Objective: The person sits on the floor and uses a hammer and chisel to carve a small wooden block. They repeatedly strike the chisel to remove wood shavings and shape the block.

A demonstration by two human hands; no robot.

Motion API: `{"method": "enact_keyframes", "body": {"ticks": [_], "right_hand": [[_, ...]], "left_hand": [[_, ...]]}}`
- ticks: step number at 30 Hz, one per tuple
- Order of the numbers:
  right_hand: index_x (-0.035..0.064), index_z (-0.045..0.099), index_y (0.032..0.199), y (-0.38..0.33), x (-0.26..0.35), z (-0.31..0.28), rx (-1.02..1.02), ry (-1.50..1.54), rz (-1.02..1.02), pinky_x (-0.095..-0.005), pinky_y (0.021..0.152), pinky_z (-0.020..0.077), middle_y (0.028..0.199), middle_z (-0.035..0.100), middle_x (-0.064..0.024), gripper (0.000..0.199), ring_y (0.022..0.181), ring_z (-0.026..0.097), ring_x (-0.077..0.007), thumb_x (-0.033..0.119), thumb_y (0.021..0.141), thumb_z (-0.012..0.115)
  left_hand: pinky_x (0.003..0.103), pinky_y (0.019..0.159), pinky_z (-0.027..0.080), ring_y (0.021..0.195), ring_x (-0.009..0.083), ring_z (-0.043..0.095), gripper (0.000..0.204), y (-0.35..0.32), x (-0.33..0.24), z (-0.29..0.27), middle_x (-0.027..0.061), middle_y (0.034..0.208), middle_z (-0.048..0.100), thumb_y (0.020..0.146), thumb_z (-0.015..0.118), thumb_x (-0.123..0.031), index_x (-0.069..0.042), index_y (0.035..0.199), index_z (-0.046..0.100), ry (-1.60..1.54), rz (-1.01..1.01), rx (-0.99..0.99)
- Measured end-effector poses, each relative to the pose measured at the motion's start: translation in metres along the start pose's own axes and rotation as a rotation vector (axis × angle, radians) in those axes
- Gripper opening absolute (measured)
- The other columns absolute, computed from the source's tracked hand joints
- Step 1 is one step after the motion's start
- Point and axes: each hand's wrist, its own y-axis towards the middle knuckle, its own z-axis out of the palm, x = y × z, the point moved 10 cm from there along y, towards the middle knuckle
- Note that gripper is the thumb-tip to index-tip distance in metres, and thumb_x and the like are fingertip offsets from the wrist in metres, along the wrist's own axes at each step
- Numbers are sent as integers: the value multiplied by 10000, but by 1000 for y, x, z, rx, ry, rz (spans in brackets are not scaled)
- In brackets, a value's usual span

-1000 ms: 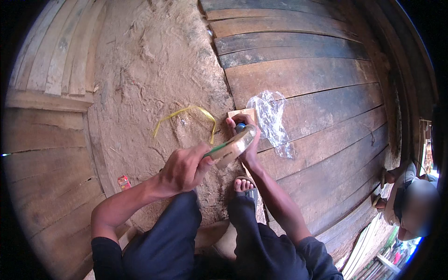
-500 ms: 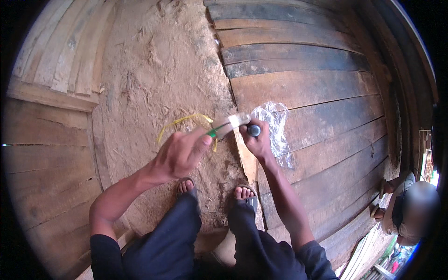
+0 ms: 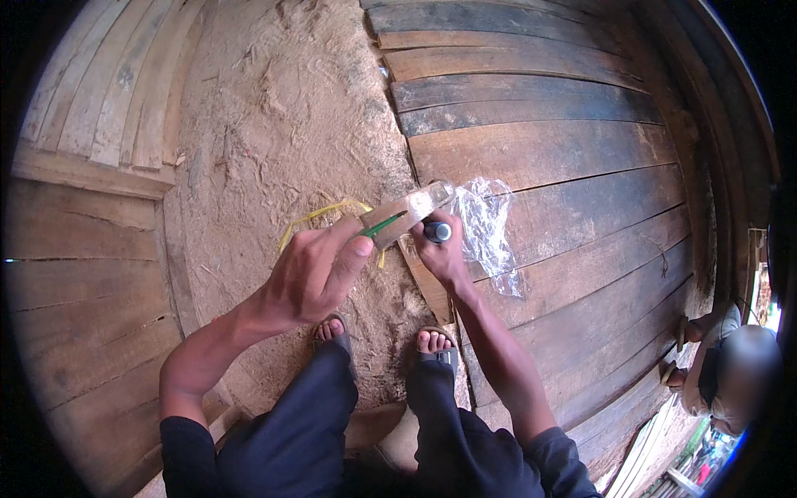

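Observation:
My left hand (image 3: 320,270) has its fingers closed around the near end of a flat, translucent brownish strip-like thing (image 3: 425,199). A narrow green piece (image 3: 387,224) runs along it beside the thumb; whether the two are joined I cannot tell. My right hand (image 3: 444,257) is closed in a fist around a dark handle (image 3: 437,231) with a round grey end facing up. The rest of that tool is hidden by the fist and the strip. The far end of the strip lies just above my right knuckles.
A crumpled clear plastic sheet (image 3: 490,236) lies on the dark wooden planks (image 3: 548,153) at the right. A yellow strap (image 3: 320,213) lies on the brown dirt floor (image 3: 274,108). Plank structures (image 3: 91,241) stand at the left. Another person (image 3: 722,373) is at the far right.
The strip has turned its broad face more into view and is less blurred. My right hand with the dark handle has shifted slightly left.

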Motion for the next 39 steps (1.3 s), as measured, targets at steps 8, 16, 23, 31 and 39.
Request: {"method": "enact_keyframes", "body": {"ticks": [8,16,23,31,39], "right_hand": [[-2,666,934,-3,0,-29,-180,101,-37,-266,535,422,644,601,-63,128,578,528,-95,65,884,570],[-5,596,914,-12,-11,-14,-162,51,18,-299,535,436,642,595,-86,132,580,565,-139,112,875,640],[-2,603,936,-12,19,1,-18,-131,-352,-366,660,484,842,636,-160,164,744,629,-310,56,796,663],[15,597,972,-19,-21,4,-18,-120,-178,-374,655,489,812,636,-166,194,725,631,-332,66,800,670],[7,597,999,-12,-24,-1,-20,-36,-114,-330,711,511,867,678,-158,262,787,678,-252,21,739,620]], "left_hand": [[404,493,400,496,317,547,330,-5,9,1,148,565,479,1000,436,-258,57,1004,536,-48,-117,71],[427,477,394,493,352,544,378,-6,-7,-1,166,562,439,1011,410,-327,8,850,479,-82,-31,32],[437,476,392,501,360,540,360,-13,-5,-5,166,566,440,1009,418,-310,9,854,474,-52,6,11],[447,466,376,497,384,517,286,-26,25,26,177,576,443,1007,427,-248,14,898,463,-51,-57,114],[460,480,393,532,380,546,269,-41,50,50,184,605,481,1003,424,-232,24,943,476,-11,-86,140]]}}
